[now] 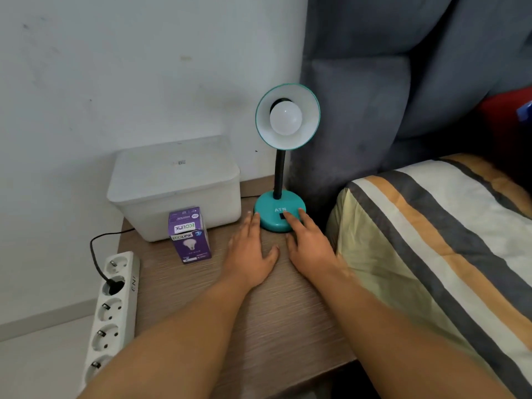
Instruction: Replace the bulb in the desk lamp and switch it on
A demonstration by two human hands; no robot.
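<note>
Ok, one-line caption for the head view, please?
Both hands at the teal lamp base: right hand fingers on the switch, left hand flat beside it; bulb unlit, bulb box nearby.

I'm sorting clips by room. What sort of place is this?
Most likely a bedroom, at a bedside table. A bed with striped bedding and a padded grey headboard stand right beside it, and a small teal desk lamp sits on the table.

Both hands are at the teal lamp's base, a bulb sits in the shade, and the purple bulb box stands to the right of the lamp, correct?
Not quite: the head view shows the purple bulb box left of the lamp, by the white container.
</note>
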